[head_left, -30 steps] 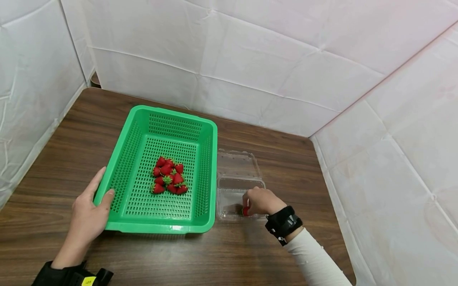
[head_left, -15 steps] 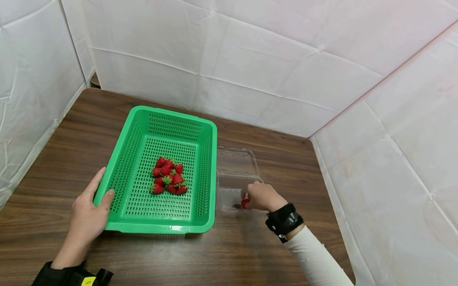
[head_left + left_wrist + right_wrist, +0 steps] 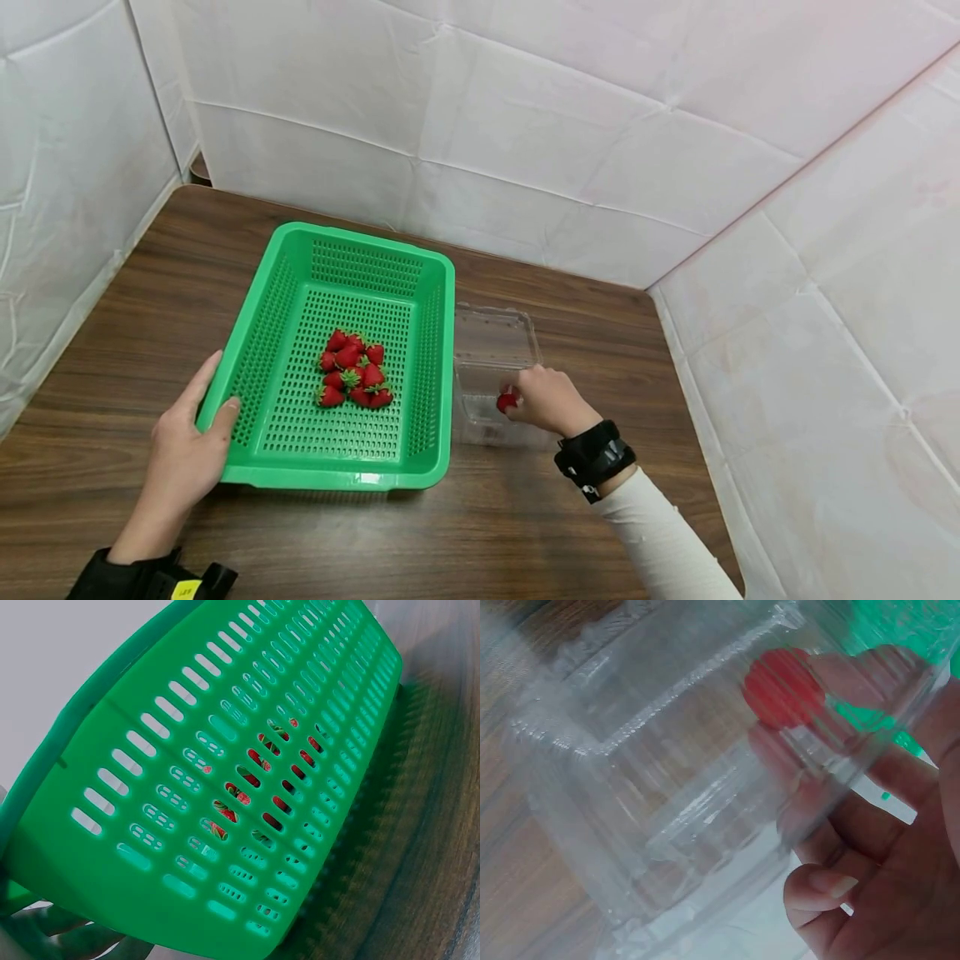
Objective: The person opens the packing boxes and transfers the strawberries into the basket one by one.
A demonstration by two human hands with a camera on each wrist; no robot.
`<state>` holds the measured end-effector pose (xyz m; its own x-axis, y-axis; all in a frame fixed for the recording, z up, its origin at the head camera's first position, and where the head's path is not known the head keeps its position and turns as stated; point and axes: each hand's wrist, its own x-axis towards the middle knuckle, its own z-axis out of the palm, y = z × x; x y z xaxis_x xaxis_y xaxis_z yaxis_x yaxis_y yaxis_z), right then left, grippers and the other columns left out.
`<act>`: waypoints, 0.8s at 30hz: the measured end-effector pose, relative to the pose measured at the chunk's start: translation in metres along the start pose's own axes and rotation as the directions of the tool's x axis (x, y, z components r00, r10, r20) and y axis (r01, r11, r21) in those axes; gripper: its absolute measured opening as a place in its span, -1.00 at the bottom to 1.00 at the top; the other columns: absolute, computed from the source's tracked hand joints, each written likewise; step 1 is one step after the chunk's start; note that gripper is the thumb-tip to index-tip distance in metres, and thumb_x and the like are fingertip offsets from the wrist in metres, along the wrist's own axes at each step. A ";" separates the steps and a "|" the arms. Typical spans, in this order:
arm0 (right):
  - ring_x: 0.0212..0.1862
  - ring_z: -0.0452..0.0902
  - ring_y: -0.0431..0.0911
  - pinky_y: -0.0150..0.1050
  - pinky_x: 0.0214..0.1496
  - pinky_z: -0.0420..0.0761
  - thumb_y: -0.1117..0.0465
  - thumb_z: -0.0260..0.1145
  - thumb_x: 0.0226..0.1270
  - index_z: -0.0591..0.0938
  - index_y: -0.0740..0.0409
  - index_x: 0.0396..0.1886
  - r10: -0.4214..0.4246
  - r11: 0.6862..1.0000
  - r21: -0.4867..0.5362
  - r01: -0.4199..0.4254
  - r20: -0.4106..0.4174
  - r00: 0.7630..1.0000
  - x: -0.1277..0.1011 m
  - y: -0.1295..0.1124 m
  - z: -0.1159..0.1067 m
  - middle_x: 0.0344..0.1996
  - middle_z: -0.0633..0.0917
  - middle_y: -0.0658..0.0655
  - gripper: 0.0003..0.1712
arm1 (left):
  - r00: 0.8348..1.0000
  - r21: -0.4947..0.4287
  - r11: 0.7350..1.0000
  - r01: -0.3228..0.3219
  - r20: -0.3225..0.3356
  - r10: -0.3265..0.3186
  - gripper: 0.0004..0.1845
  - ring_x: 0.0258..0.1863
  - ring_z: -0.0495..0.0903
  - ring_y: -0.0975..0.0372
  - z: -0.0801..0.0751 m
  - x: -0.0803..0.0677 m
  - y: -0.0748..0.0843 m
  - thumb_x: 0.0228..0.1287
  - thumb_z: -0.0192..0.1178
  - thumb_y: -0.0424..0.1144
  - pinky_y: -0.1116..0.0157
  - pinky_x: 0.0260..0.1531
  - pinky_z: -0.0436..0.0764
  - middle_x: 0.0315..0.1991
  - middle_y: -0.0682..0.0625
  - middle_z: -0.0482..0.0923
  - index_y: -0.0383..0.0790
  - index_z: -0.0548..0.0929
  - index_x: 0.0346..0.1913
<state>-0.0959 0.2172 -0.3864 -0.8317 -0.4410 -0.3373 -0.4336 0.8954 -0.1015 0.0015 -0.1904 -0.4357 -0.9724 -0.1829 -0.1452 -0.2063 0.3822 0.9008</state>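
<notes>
My left hand [image 3: 183, 450] grips the near left rim of a green perforated plastic basket [image 3: 322, 477], thumb inside and fingers along the outer wall. A small heap of red strawberries [image 3: 348, 357] with green leaves lies on the basket's floor; through the slots, the left wrist view shows red bits of these strawberries [image 3: 253, 776]. In the head view my right hand [image 3: 553, 403] pinches one strawberry [image 3: 507, 402] over the base of a clear plastic clamshell box [image 3: 495, 333] with its lid laid back. Through the clear wall, the right wrist view shows that strawberry [image 3: 780, 690] between fingertips.
Under everything is a dark wood-grain table [image 3: 600, 333]. White sheeting [image 3: 525, 125] rises behind the table and along both sides. The clamshell stands against the basket's right side, and bare wood runs along the front.
My right hand has moved away from me and slightly left with the strawberry, and the clamshell has slid a little away from me. The left hand and basket stay put.
</notes>
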 end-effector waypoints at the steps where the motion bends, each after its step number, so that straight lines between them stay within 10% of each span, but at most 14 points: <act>1: -0.56 0.41 -0.23 -0.33 -0.53 0.33 0.16 0.41 0.20 0.70 0.03 -0.15 -0.006 1.000 0.000 0.006 -0.011 1.000 0.000 0.000 -0.001 -0.44 0.68 0.01 -0.78 | 1.000 -0.001 1.000 0.000 0.000 0.000 -0.35 0.29 0.28 -0.30 0.000 0.000 0.000 0.53 -0.16 -0.13 -0.22 -0.05 0.40 0.46 -0.39 0.08 0.24 -0.12 0.55; 24: -0.62 0.23 -0.24 -0.39 -0.57 0.12 0.16 0.33 0.22 0.62 -0.01 -0.31 -0.163 0.987 -0.044 0.157 -0.246 0.956 0.024 -0.042 -0.043 -0.47 0.67 -0.06 -0.93 | 1.000 0.000 1.000 0.019 0.005 -0.019 -0.35 0.30 0.26 -0.30 0.000 -0.002 0.001 0.53 -0.15 -0.15 -0.22 -0.02 0.38 0.46 -0.41 0.07 0.19 -0.12 0.55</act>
<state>-0.1126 0.1659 -0.3498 -0.8091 -0.5827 -0.0759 -0.5738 0.8113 -0.1119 0.0032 -0.1894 -0.4343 -0.9687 -0.1857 -0.1646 -0.2251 0.3786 0.8977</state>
